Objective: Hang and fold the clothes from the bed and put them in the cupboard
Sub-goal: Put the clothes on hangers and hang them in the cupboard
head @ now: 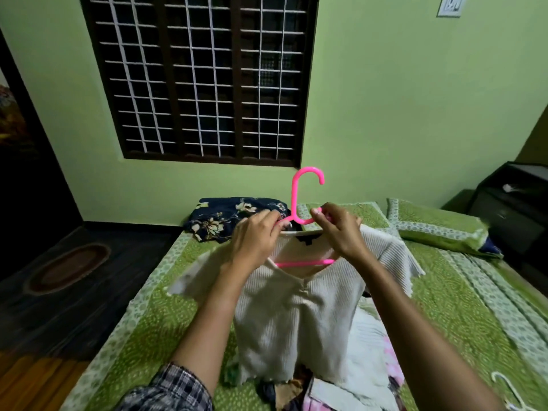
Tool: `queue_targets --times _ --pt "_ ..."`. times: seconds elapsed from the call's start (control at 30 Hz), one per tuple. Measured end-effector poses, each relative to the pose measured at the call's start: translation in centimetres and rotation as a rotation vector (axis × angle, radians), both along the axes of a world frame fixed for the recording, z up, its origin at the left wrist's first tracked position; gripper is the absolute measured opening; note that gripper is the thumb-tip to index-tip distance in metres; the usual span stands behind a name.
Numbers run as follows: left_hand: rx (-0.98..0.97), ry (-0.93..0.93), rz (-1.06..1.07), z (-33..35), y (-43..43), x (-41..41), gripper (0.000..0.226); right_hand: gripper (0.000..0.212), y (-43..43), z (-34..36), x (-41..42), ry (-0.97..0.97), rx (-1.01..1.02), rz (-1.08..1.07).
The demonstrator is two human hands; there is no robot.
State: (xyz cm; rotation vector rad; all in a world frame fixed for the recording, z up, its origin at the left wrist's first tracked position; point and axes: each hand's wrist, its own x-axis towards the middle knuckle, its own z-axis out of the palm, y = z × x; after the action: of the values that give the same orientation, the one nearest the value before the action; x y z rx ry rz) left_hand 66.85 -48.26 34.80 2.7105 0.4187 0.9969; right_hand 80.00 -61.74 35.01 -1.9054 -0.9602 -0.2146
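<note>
Green walls and a barred window (201,78) are filling the background, w/ the bed (462,315) stretching away under a green patterned cover. Two pillows (436,226) are lying at the far right end, and a dark floral garment (234,218) is bunched at the far edge by the wall. More clothes (370,366) are piled at the near end, still waiting to be sorted, w/ a white hanger (510,393) lying beside them at bottom right.

A cream ribbed top (296,318) is being held up above the bed, approx. centre of view, front facing the person, hem hanging down toward the pile. It is being carried on a pink hanger (305,197), whose bar is running left-right across the view, hook pointing up and curling right.

Both hands are being kept at the neckline, either side of the hook stem. The left hand (255,241) is pinched shut on the left shoulder of the top and hanger; the right hand (341,232) is pinched on the right shoulder likewise. Neither is nearer; the grip is even. Judged from this, the shoulders are being seated on the hanger. The cupboard is not being shown, so which way to carry it cannot be told.
</note>
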Motion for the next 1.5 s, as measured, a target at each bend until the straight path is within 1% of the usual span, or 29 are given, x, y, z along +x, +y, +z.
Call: queue_targets --times 0.03,0.13,0.2,0.27,0.37,0.43,0.57,0.63,0.7,0.73,0.8,0.87,0.93,1.07,1.17,1.33,1.4,1.47,1.5 --pt "-0.017 -0.014 0.001 -0.1 -0.3 0.3 0.029 0.038 -0.4 -0.1 -0.3 -0.020 -0.004 -0.021" --pt "-0.082 -0.052 -0.009 -0.8 -1.8 0.3 0.028 0.034 -2.5 0.2 -1.5 -0.127 -0.046 -0.149" --pt "-0.097 -0.079 -0.019 -1.1 -3.3 -0.1 0.027 0.034 -4.1 0.3 -2.3 -0.160 -0.066 -0.227" --pt "-0.125 -0.089 -0.028 -1.2 -4.7 -0.7 0.028 0.037 -5.9 -0.1 -3.2 -0.177 -0.131 -0.309" --pt "-0.128 -0.076 -0.048 -1.0 -6.7 -2.1 0.029 0.038 -9.0 -1.2 -4.8 -0.213 -0.255 -0.368" --pt "-0.128 -0.099 -0.093 -0.8 -8.8 -3.6 0.029 0.035 -11.4 -1.7 -6.2 -0.242 -0.268 -0.388" --pt "-0.159 -0.163 -0.186 0.2 -13.6 -6.4 0.026 0.033 -16.2 -1.1 -9.3 -0.221 -0.192 -0.408" --pt "-0.123 -0.225 -0.217 0.2 -16.7 -8.2 0.024 0.040 -19.7 -0.9 -11.5 -0.222 -0.175 -0.404" --pt "-0.087 -0.287 -0.250 -0.2 -20.1 -10.1 0.028 0.050 -23.7 -1.0 -14.0 -0.223 -0.160 -0.376" --pt "-0.082 -0.310 -0.258 -0.6 -21.8 -11.0 0.029 0.048 -25.6 -1.2 -15.1 -0.229 -0.161 -0.366" --pt "-0.090 -0.351 -0.279 -1.7 -25.8 -12.9 0.025 0.038 -30.2 -1.6 -17.4 -0.244 -0.182 -0.380" --pt "-0.115 -0.366 -0.318 -2.3 -29.9 -14.5 0.022 0.034 -34.5 -2.0 -19.4 -0.248 -0.214 -0.415" --pt "-0.149 -0.357 -0.374 -2.5 -33.6 -15.7 0.021 0.035 -38.6 -2.1 -21.4 -0.215 -0.225 -0.466" --pt "-0.256 -0.332 -0.460 -2.5 -40.0 -17.0 0.032 0.036 -45.4 -1.5 -24.1 -0.204 -0.245 -0.561" --pt "-0.297 -0.308 -0.521 -2.8 -44.8 -17.5 0.026 0.032 -50.2 -1.6 -25.6 -0.215 -0.251 -0.648" --pt "-0.346 -0.142 -0.612 -4.0 -51.9 -16.7 0.032 0.028 -57.7 -2.7 -27.5 -0.191 -0.280 -0.794" --pt "-0.335 -0.123 -0.602 -4.3 -54.5 -16.1 0.026 0.030 -60.2 -2.8 -28.1 -0.172 -0.307 -0.866" --pt "-0.297 -0.165 -0.547 -4.5 -57.4 -15.5 0.018 0.031 -62.5 -3.0 -28.8 -0.163 -0.299 -0.971" --pt "-0.319 -0.181 -0.535 -4.4 -58.7 -15.3 0.016 0.031 -63.4 -3.1 -29.0 -0.144 -0.281 -1.034"
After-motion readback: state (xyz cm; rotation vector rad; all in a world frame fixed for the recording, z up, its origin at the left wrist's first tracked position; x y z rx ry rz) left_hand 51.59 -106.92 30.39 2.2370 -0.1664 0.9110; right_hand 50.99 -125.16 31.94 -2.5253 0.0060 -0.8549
